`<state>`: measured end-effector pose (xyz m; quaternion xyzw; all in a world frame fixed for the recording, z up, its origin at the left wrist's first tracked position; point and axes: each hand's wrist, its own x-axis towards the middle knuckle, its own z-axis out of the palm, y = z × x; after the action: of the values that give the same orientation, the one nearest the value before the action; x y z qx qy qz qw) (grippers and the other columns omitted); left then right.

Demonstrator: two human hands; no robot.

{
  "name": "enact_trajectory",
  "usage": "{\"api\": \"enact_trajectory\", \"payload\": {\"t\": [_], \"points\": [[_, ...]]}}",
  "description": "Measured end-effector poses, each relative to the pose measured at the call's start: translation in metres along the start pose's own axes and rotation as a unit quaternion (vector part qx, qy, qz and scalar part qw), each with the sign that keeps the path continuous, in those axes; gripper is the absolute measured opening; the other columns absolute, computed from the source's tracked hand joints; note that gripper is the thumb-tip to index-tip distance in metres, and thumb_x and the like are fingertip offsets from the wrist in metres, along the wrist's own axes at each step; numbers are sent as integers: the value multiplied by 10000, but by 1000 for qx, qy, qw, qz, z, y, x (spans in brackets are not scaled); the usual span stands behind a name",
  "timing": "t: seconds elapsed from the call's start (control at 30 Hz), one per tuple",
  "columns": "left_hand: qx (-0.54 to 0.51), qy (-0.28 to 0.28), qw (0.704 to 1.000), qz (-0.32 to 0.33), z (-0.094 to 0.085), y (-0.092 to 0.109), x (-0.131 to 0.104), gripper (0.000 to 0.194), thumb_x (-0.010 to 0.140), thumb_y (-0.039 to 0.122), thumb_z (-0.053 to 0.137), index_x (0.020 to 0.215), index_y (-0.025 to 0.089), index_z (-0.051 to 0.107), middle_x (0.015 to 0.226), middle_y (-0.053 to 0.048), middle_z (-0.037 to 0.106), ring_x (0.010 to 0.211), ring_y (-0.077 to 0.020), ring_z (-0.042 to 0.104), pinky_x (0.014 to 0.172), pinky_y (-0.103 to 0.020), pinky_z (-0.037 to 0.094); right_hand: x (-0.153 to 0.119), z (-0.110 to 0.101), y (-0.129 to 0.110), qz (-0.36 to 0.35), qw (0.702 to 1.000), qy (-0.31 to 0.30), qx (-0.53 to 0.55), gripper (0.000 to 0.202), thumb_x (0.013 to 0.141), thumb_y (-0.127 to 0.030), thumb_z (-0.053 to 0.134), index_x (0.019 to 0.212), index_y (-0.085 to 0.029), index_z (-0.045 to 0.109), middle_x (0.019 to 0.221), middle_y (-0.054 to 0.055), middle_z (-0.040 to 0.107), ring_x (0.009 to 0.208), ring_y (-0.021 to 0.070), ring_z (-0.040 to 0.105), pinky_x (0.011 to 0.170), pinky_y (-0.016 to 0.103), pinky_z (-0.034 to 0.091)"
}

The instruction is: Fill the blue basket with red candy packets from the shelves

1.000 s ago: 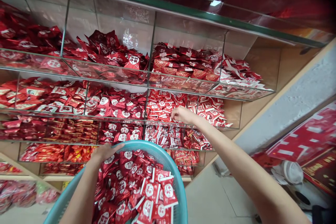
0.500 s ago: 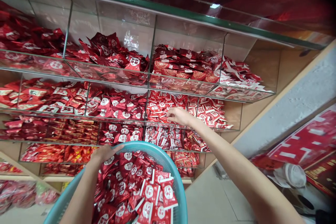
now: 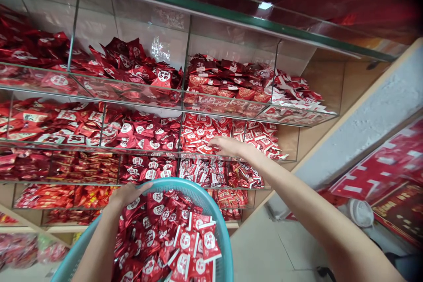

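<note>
My left hand (image 3: 127,194) is closed on the far left rim of a teal plastic basket (image 3: 224,224). Red wrapped packets (image 3: 150,238) with white round labels fill much of the basket, and several lighter red-and-white packets (image 3: 185,240) lie on top at its right side. My right hand (image 3: 226,146) reaches over the glass front of a shelf bin of small red-and-white packets (image 3: 198,133). Its fingers are curled at the packets; whatever they hold is hidden.
Glass-fronted bins of red packets (image 3: 145,130) run in rows across the shelf. Above my right hand juts a glass ledge (image 3: 224,105). A wooden side panel (image 3: 317,141) borders the shelf on the right. Tiled floor (image 3: 264,246) shows below, with a white tub (image 3: 360,212) farther right.
The view has shifted slightly, so shelf and basket sit a little farther left. My right hand stays at the same bin, and my left hand keeps its hold on the rim.
</note>
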<state>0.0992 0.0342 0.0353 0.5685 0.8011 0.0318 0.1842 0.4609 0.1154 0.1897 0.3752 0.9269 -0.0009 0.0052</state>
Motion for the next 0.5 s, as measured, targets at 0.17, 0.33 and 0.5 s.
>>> {"api": "enact_trajectory", "payload": {"t": [0.17,0.33,0.5], "points": [[4,-54,999,4,-4,1,-4,1012,559,855,251,977,30,661,1047,-265,640,992,-376,594,824,-433,459,10,-10,-13,17,993,-77,-90,341,719,-162,620,1052,-210,563,1091,85,604,944,213,580,718,270,421],[8,-51,999,3,-6,2,-8,981,553,853,266,949,52,671,1024,-259,651,978,-380,600,807,-429,465,12,-9,-15,10,986,-77,-149,328,738,-222,617,1061,-218,560,1092,98,605,973,231,585,718,288,437],[14,-47,999,7,-4,1,-5,949,555,848,284,911,67,686,1012,-252,658,973,-380,603,803,-431,467,12,-5,-15,-6,983,-70,-170,359,763,-212,596,1116,-227,531,1117,96,593,973,230,590,709,291,445]]}}
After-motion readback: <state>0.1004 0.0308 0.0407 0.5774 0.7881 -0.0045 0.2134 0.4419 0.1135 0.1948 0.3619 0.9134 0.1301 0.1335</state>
